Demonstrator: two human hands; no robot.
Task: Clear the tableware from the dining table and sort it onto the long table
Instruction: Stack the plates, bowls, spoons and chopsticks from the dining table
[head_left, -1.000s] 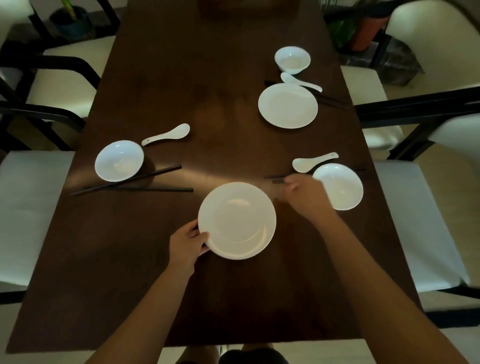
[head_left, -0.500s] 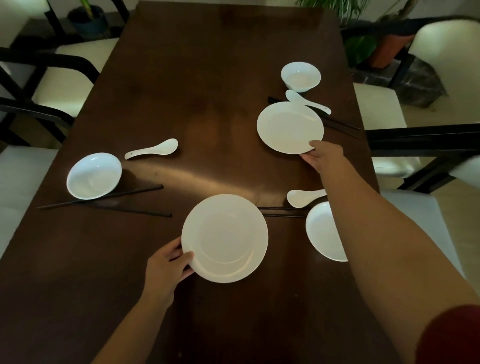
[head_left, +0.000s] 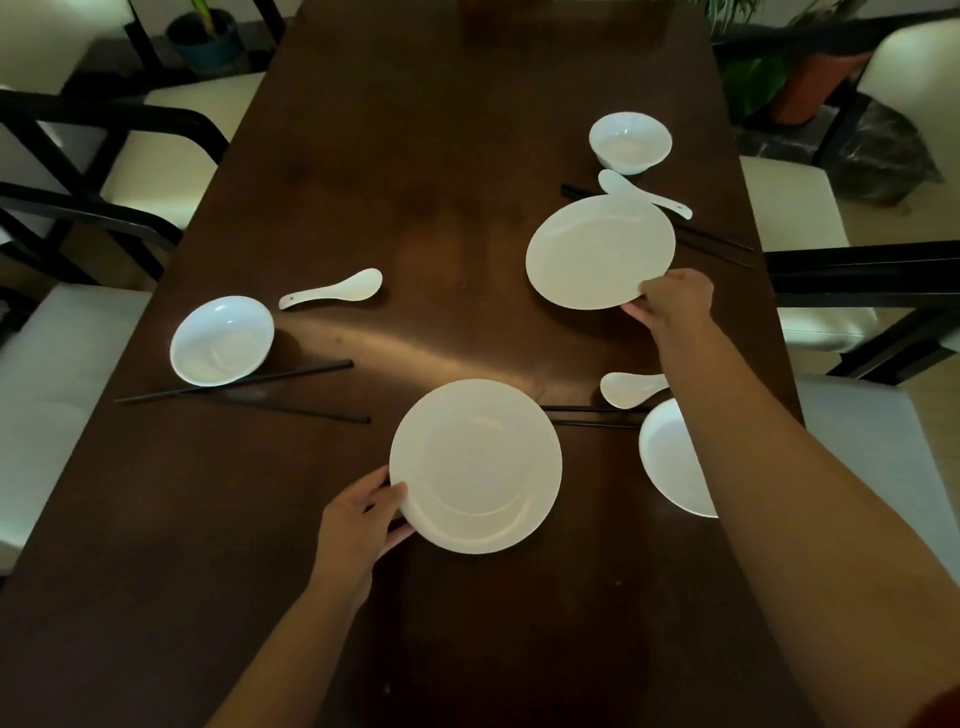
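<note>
On the dark dining table, my left hand grips the near-left rim of a white plate. My right hand pinches the near rim of a second white plate farther away, and that plate looks tipped up on my side. White bowls sit at the left, at the far right and under my right forearm. Three white spoons lie beside them. Black chopsticks lie at the left, in the middle and behind the far plate.
Cream-seated chairs with black frames stand along the left side and the right side. Potted plants stand on the floor at the far left and far right.
My right hand left the near chopsticks, reached out to the far plate and took its near rim. My left hand kept its hold on the near plate.
</note>
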